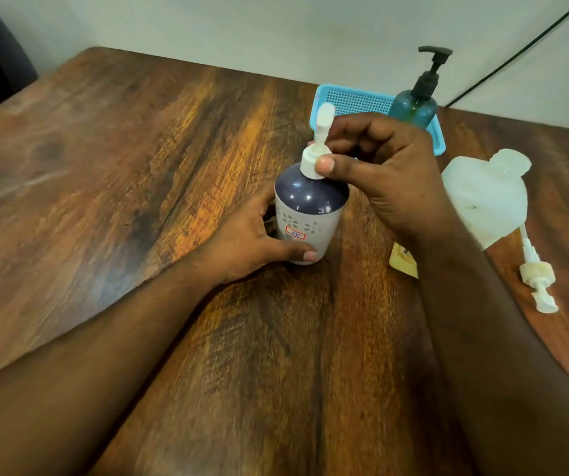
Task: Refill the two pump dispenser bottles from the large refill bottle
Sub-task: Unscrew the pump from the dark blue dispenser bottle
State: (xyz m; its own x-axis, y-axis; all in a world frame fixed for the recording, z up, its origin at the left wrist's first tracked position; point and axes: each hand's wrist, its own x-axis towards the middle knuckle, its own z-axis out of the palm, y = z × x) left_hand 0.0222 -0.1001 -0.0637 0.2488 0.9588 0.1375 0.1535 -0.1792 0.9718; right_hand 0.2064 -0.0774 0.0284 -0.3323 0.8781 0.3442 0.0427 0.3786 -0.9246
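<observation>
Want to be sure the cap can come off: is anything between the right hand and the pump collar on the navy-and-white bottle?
Nothing visible. The right hand already pinches the white pump collar of the navy-and-white bottle, thumb on its front. The left hand grips the bottle's lower body on the wooden table.

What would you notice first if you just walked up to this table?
First, the two hands in the middle: the left hand steadies a navy-and-white bottle while the right hand pinches its white pump collar. Next, far right, a teal bottle with a black pump stands in a blue basket. A loose pump lies at the right edge.
</observation>
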